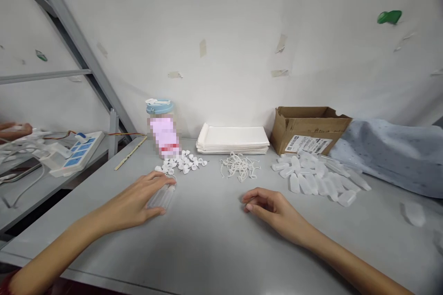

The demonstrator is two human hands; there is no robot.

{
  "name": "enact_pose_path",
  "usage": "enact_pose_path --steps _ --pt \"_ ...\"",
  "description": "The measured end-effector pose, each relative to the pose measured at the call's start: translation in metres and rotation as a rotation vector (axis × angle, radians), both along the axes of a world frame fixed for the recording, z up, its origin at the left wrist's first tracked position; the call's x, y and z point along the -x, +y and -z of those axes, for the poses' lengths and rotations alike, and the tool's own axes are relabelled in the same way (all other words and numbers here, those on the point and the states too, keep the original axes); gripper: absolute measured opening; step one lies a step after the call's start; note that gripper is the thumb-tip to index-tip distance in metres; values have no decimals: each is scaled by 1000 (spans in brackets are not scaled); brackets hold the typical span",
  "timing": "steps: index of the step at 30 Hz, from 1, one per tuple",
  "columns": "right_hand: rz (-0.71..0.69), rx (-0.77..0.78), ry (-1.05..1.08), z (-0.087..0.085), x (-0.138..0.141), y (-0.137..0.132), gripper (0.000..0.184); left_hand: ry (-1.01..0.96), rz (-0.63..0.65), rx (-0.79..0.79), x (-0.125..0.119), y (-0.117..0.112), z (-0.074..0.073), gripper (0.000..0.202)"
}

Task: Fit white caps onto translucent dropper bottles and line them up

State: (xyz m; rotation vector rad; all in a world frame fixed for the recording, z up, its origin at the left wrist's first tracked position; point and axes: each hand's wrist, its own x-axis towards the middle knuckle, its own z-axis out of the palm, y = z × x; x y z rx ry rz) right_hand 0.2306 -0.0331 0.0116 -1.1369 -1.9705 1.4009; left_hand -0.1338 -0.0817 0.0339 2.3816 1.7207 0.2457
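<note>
My left hand (pixel 147 200) spans a small row of clear plastic tubes (pixel 166 197) on the table, its thumb at the near side and its fingers at the far side. Just beyond it lies a pile of small white plastic caps (pixel 186 162). My right hand (pixel 273 209) hovers at or rests on the table, fingers loosely curled, with nothing visible in it. Beyond and between the hands is a heap of short white strings (pixel 240 166). Right of my right hand lie many translucent flat plastic pieces (pixel 320 177).
A stack of white paper sheets or envelopes (pixel 233 138) stands by the wall. A cardboard box (pixel 309 129) is at the back right, beside a pale blue cloth (pixel 391 156). A blue-lidded container (pixel 160 107) stands back left. Farther left are a power strip (pixel 78 154) and another person's hand (pixel 15 131).
</note>
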Motion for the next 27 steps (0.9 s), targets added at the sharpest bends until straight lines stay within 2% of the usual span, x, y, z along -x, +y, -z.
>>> enact_pose_path --steps 3,6,9,12,16,19,22,27 --pt "38 -104 -43 -6 -6 5 22 3 26 -38 1 0 -1 53" --pt "97 -204 -68 -14 -15 12 21 5 36 -76 -11 2 -9 54" --pt "192 -315 -89 -21 -27 22 21 -8 70 -125 -42 8 -17 50" --pt "292 -469 -157 -21 -40 36 20 -50 138 -183 -88 22 -17 34" --pt "330 -691 -376 -15 -58 54 20 -82 264 -190 -150 49 -8 20" --pt "314 -747 -554 -12 -69 63 22 -97 294 -218 -183 68 2 20" --pt "324 -780 -631 -12 -74 65 22 -91 275 -294 -199 81 12 19" --pt "227 -911 -681 -10 -67 62 24 -105 308 -372 -202 85 27 20"
